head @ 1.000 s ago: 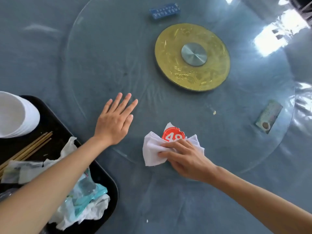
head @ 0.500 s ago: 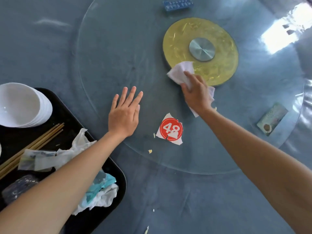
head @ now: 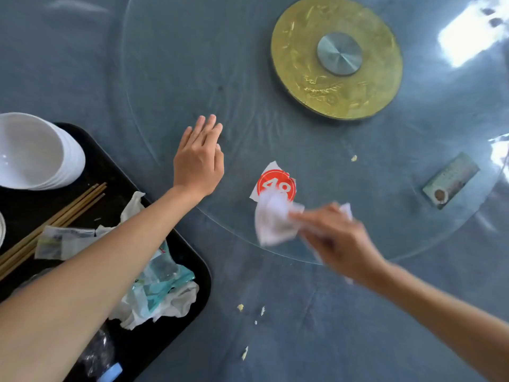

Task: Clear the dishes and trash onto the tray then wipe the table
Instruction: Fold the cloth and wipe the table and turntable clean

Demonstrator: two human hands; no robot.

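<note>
Your table is covered in a blue-grey cloth, and a round glass turntable rests on its middle over a gold disc. On the glass near its near edge you have a torn paper with a red number sticker; a small card lies toward its right edge, a crumb between them. A black tray sits on the cloth at the table's left edge. Crumbs dot the cloth at the near edge.
</note>
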